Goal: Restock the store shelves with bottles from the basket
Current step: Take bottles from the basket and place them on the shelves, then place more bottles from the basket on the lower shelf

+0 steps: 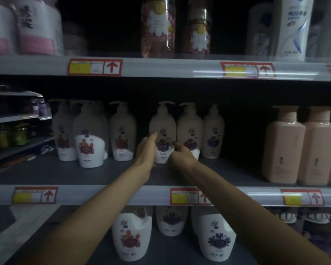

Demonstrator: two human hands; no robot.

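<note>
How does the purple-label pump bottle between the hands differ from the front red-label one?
The purple-label pump bottle has purple flower art; red-label pump bottle has red. Purple one sits farther back, left hand and right hand at its sides; red one stands nearer the shelf edge, untouched. Same pump-top shape.

We note: pump bottles [162, 129] smooth, glossy plastic; pink bottles [284, 148] satin plastic; shelf deck [65, 174] matt metal; price tags [94, 67] paper behind glossy clear strip [180, 68].
</note>
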